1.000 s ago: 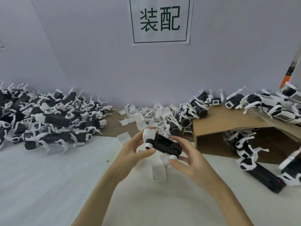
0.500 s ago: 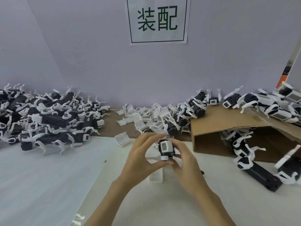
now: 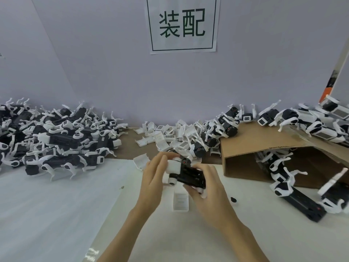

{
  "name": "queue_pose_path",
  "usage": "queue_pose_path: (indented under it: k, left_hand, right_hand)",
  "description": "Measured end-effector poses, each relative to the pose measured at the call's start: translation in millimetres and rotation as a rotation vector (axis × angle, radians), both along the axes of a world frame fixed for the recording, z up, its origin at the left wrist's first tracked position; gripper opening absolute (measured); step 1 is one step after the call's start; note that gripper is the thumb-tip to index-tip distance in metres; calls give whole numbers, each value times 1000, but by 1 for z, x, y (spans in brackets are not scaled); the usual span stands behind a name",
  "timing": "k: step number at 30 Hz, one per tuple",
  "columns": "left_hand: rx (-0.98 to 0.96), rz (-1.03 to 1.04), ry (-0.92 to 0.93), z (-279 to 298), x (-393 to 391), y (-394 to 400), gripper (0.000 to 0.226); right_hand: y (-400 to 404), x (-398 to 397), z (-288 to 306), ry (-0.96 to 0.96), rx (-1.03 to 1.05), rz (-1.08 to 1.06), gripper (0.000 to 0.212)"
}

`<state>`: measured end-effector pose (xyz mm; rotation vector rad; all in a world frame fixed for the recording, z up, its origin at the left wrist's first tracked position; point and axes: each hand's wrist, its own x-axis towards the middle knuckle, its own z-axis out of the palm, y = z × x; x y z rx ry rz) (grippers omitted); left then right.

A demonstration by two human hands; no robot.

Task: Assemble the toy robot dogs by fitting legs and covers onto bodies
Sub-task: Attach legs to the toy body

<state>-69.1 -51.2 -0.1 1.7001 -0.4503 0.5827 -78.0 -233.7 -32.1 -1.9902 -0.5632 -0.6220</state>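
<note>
A black toy dog body (image 3: 190, 174) with a white head end and white round joints is held above the table's middle. My left hand (image 3: 154, 178) grips its white head end, fingers curled behind it. From the right, my right hand (image 3: 207, 190) grips the black rear, thumb on top. A loose white cover (image 3: 180, 201) lies on the table just below the body. Another white cover (image 3: 141, 160) lies to the upper left of my hands.
A big pile of black-and-white dogs (image 3: 56, 140) fills the left. Loose white covers (image 3: 170, 137) are heaped at the back centre. A cardboard box (image 3: 264, 148) with more dogs (image 3: 311, 125) stands on the right. A small black part (image 3: 233, 199) lies right of my hands.
The body has turned in my hands from end-on to lying sideways, white head end to the left. Both hands shifted slightly with it.
</note>
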Motion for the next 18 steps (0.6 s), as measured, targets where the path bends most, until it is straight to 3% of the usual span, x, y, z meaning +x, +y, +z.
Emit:
queue_pose_path:
  k: [6,8,12,14,18]
  left_hand:
    - [-668,107,237,-8,5,-8,78]
    - [-763,104,273,-8,10,1,81]
    - [-778,18,265,-1,10,18,82]
    - [-710,-35,265,0,11,16,83]
    - [-286,66,203,-9,13,4,64]
  right_hand:
    - [19,-9,-2,-189,-258,-84,52]
    - [25,-12,-2,-180,-263,-49,60]
    - [32,-16,2,-49,-183,-27,77]
    - [31,-17,4,63,-49,-21,79]
    - [21,-12,4,248,260,22,66]
